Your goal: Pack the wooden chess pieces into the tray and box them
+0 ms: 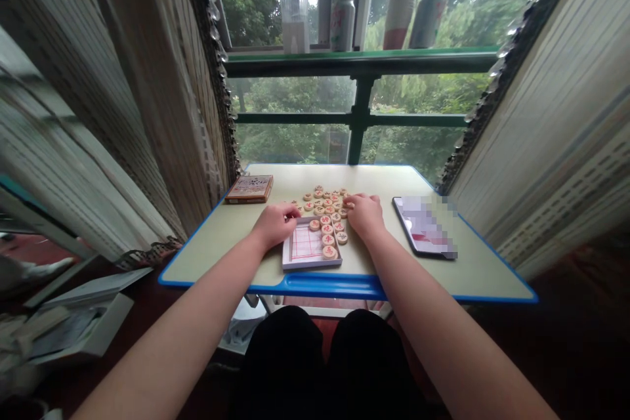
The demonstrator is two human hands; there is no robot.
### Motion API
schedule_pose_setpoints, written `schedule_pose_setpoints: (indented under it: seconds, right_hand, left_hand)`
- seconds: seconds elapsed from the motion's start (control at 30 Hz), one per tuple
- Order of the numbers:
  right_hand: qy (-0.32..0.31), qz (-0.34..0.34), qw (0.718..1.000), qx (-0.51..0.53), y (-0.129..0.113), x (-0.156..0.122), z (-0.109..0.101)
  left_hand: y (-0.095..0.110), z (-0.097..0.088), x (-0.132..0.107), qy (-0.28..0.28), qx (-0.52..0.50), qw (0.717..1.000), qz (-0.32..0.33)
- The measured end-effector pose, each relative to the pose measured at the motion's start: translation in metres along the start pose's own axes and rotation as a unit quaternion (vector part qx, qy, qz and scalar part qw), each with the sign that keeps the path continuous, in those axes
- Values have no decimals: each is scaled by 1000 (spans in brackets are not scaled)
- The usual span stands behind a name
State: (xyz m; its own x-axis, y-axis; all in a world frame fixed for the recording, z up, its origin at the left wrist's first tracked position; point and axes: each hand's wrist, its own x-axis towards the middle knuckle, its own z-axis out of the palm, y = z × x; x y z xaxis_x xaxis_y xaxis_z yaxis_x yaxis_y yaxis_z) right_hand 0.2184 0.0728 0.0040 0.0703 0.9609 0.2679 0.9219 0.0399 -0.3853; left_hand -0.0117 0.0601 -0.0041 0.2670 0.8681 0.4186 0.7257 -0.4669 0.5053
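A small white box tray (pixel 305 251) with red grid lines lies on the beige table (pixel 216 243), near its front edge. Several round wooden chess discs (pixel 329 240) with red and dark characters sit in its right side, and more discs (pixel 322 199) lie loose on the table just behind it. My left hand (pixel 275 223) rests at the tray's far left corner, fingers curled among the loose discs. My right hand (pixel 364 213) lies palm down at the tray's far right corner, fingers bent over discs there. Whether either hand holds a disc is hidden.
A red-brown box lid (pixel 249 188) lies at the table's back left. A phone (pixel 424 226) lies face up to the right. Curtains hang on both sides. Cans (pixel 342 23) and cups stand on the green window ledge. White boxes (pixel 93 321) sit on the floor at left.
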Motion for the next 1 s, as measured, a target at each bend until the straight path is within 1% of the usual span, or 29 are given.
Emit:
schedule_pose_setpoints:
  seconds: [0.1, 0.17, 0.23, 0.3, 0.33, 0.4, 0.5, 0.53, 0.57, 0.6, 0.67, 0.7, 0.77, 0.83, 0.9, 1.0]
  right_hand:
    - [-4, 9, 1000, -14, -1, 0, -3]
    - [-4, 6, 1000, -23, -2, 1, -5]
    - [-3, -1, 999, -36, -2, 2, -6]
    - [-2, -6, 999, -47, -2, 3, -6]
    - [-3, -7, 999, -50, -2, 4, -5]
    - [-3, -8, 999, -50, -2, 7, -3]
    - [2, -10, 1000, -29, -1, 11, 2]
    - [2, -13, 1000, -18, 0, 13, 4]
    - [1, -16, 1000, -7, 1, 15, 6]
    - [1, -20, 1000, 3, 2, 16, 7]
    - [6, -25, 999, 22, 4, 18, 10]
    - [12, -25, 999, 33, 5, 19, 10]
    - [25, -26, 998, 56, 4, 19, 11]
    - [41, -42, 995, 80, 1, 18, 10]
    - [62, -75, 990, 101, -4, 17, 10]
    - [95, -119, 981, 120, -10, 12, 7]
  left_hand:
    - [3, -1, -2, -3, 9, 1000, 12]
    - [8, -4, -4, -9, 36, 999, 18]
    - [16, -8, -5, -25, 104, 994, 38]
    - [25, -13, -3, -44, 192, 978, 70]
    - [30, -16, 0, -53, 218, 971, 82]
    - [37, -22, 10, -63, 228, 967, 89]
    - [37, -26, 30, -119, 183, 971, 102]
    - [35, -26, 37, -132, 160, 972, 108]
    - [31, -26, 43, -132, 137, 975, 112]
    - [26, -24, 47, -118, 113, 980, 115]
    - [14, -20, 51, -49, 67, 990, 117]
    - [9, -17, 51, -28, 55, 991, 115]
    - [0, -13, 48, -35, 33, 991, 123]
    - [-4, -10, 46, -31, 5, 994, 105]
    - [-3, -8, 44, -30, -15, 996, 88]
    - [4, -6, 45, -43, -44, 994, 89]
